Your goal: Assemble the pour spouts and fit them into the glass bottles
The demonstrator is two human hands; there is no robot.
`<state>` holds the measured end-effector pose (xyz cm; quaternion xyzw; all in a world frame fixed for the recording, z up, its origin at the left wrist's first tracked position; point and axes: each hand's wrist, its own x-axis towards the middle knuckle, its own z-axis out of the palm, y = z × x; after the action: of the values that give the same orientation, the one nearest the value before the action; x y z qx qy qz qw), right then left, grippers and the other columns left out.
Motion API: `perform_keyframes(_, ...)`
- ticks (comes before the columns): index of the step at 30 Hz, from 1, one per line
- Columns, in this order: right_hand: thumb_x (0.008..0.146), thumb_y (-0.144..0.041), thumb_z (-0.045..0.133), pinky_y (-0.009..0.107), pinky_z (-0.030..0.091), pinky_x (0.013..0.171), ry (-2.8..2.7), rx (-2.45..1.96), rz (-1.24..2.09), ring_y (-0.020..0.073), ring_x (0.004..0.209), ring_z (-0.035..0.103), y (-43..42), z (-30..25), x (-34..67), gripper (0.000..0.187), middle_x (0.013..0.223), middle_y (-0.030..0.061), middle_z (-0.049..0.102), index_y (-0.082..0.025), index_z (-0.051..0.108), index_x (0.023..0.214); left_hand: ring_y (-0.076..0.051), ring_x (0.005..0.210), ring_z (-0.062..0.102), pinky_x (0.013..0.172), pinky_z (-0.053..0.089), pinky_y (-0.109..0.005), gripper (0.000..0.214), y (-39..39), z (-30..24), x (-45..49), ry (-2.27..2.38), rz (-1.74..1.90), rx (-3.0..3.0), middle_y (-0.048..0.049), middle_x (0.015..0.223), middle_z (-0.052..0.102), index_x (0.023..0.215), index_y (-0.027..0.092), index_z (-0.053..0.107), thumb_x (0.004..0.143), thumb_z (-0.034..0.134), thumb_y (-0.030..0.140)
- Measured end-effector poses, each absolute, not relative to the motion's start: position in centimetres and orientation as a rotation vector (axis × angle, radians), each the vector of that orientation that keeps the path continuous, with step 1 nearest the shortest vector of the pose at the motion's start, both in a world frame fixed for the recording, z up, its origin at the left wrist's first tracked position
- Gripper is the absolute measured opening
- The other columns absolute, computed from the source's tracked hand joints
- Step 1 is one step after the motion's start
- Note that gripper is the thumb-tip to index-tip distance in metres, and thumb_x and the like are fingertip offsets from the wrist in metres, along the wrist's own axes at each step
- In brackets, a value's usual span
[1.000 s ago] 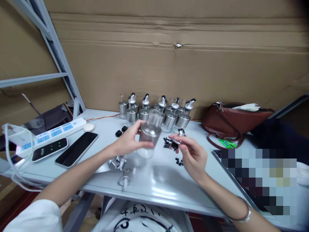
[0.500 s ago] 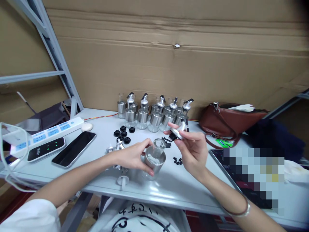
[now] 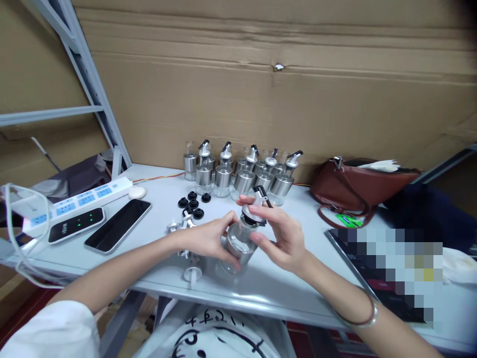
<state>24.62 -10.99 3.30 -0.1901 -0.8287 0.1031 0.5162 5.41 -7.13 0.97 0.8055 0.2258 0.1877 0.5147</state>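
Gray tabletop [image 3: 298,293], left hand [image 3: 208,239] hugging a tilted glass bottle [image 3: 240,243], right hand [image 3: 288,238] with fingers [image 3: 273,214] pinching the pourer spout [image 3: 259,199] right at its mouth.

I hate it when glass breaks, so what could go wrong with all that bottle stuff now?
The glass bottle might slip from the left hand and crack. The spout top, held by the right hand at the bottle's mouth, could end up crooked. And one loose silver piece lies near the table's front edge, so a bump might knock it off.
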Motion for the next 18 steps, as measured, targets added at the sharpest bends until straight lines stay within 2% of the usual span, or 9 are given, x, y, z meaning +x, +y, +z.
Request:
perform_keyframes(3, 0.076, -0.015, 0.068, 0.045, 0.053, 0.087, -1.990, -0.394, 0.236, 0.0273, 0.117, 0.057, -10.8, 2.7, 24.2, 0.063, 0.122, 0.0116, 0.060, -0.028, 0.041, 0.131, -0.024, 0.104, 0.055, 0.094, 0.044, -0.043, 0.076, -7.4, 1.2, 5.4, 0.519, 0.429, 1.904, -0.0074, 0.115, 0.052, 0.121, 0.020, 0.034, 0.061, 0.080, 0.033)
perform_keyframes(7, 0.072, -0.005, 0.064, 0.043, 0.055, 0.081, -1.914, -0.369, 0.125, 0.0253, 0.116, 0.056, -10.7, 2.1, 22.9, 0.070, 0.098, 0.0048, 0.065, -0.033, 0.037, 0.130, -0.024, 0.111, 0.053, 0.091, 0.046, -0.039, 0.076, -7.6, 1.2, 5.6, 0.459, 0.371, 1.886, -0.0097, 0.126, 0.048, 0.129, 0.021, 0.029, 0.068, 0.073, 0.027)
perform_keyframes(10, 0.074, -0.004, 0.059, 0.041, 0.057, 0.072, -1.854, -0.386, 0.065, 0.0249, 0.109, 0.059, -10.8, 1.9, 22.1, 0.064, 0.088, 0.0032, 0.063, -0.033, 0.037, 0.126, -0.025, 0.113, 0.052, 0.092, 0.045, -0.039, 0.079, -7.5, 1.2, 5.7, 0.434, 0.372, 1.905, -0.0103, 0.128, 0.048, 0.133, 0.022, 0.030, 0.067, 0.074, 0.027)
perform_keyframes(12, 0.076, -0.004, 0.058, 0.038, 0.058, 0.067, -1.834, -0.400, 0.051, 0.0241, 0.105, 0.061, -10.9, 1.9, 22.0, 0.056, 0.088, 0.0039, 0.063, -0.032, 0.040, 0.121, -0.026, 0.114, 0.051, 0.093, 0.045, -0.039, 0.082, -7.4, 1.3, 5.9, 0.431, 0.381, 1.928, -0.0102, 0.128, 0.049, 0.135, 0.022, 0.030, 0.067, 0.075, 0.028)
perform_keyframes(18, 0.075, -0.001, 0.058, 0.035, 0.058, 0.066, -1.803, -0.429, 0.128, 0.0226, 0.097, 0.065, -11.2, 1.5, 22.2, 0.047, 0.090, 0.0043, 0.063, -0.029, 0.046, 0.110, -0.026, 0.116, 0.051, 0.095, 0.044, -0.038, 0.088, -7.8, 1.9, 6.0, 0.450, 0.358, 1.959, -0.0089, 0.122, 0.053, 0.142, 0.022, 0.022, 0.070, 0.072, 0.030)
